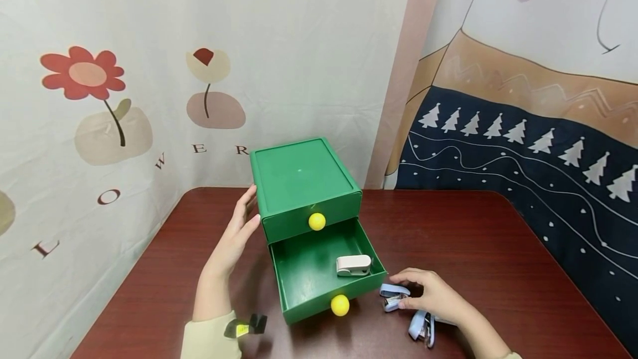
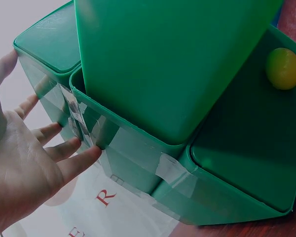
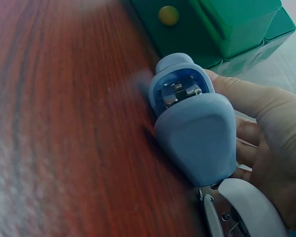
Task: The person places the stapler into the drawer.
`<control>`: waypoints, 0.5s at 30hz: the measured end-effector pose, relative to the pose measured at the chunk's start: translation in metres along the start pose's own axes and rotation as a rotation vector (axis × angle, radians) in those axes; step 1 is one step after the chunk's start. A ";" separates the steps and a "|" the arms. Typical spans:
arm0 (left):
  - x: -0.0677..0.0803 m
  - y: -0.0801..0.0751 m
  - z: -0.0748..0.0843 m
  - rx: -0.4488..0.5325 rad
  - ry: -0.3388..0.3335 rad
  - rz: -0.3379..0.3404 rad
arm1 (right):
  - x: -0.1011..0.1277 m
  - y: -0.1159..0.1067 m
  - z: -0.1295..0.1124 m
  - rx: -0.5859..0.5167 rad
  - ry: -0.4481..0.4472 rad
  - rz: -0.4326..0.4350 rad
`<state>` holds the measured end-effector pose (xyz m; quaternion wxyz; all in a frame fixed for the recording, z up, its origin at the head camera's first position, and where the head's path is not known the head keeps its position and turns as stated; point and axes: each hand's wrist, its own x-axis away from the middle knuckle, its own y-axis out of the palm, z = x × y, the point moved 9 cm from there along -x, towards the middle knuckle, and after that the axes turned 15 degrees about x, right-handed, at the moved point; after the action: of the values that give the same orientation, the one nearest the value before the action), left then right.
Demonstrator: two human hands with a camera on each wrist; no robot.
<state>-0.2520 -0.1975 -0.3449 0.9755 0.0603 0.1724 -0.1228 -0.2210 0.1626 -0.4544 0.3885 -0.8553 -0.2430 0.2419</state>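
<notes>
A green drawer cabinet [image 1: 304, 176] with round yellow knobs stands tilted in the head view. One drawer [image 1: 304, 270] below the top one is pulled out, and a small white stapler [image 1: 353, 265] lies in its front right part. My left hand [image 1: 231, 242] rests on the cabinet's left side with fingers spread; in the left wrist view their tips touch the taped wall [image 2: 130, 148]. Just right of the drawer's front corner, my right hand [image 1: 436, 295] pinches a small light-blue stapler [image 3: 197, 138] between thumb and fingers, low over the table.
A second light-blue stapler [image 1: 420, 326] sits on the red-brown table [image 1: 448, 226], close under my right hand. A patterned cloth [image 1: 319, 60] hangs behind the table. A black strap with a yellow label [image 1: 242, 329] is around my left wrist.
</notes>
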 end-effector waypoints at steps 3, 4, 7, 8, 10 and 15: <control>0.000 0.000 0.000 0.001 0.001 -0.001 | 0.000 0.003 0.000 0.025 0.003 -0.036; 0.000 0.001 0.000 0.001 0.002 -0.002 | -0.001 0.003 0.000 0.029 0.007 -0.048; 0.000 0.001 0.000 0.002 0.004 -0.003 | -0.001 0.006 0.003 0.036 0.026 -0.068; 0.000 0.001 0.000 0.003 0.005 -0.003 | -0.002 0.006 0.004 0.032 0.024 -0.067; 0.000 0.001 0.000 0.003 0.006 -0.005 | -0.002 0.006 0.003 0.031 0.017 -0.063; 0.000 0.000 0.000 0.003 0.005 -0.003 | -0.002 0.004 0.001 0.031 -0.012 -0.040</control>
<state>-0.2523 -0.1977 -0.3451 0.9748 0.0616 0.1747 -0.1243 -0.2223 0.1591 -0.4575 0.4049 -0.8427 -0.2588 0.2428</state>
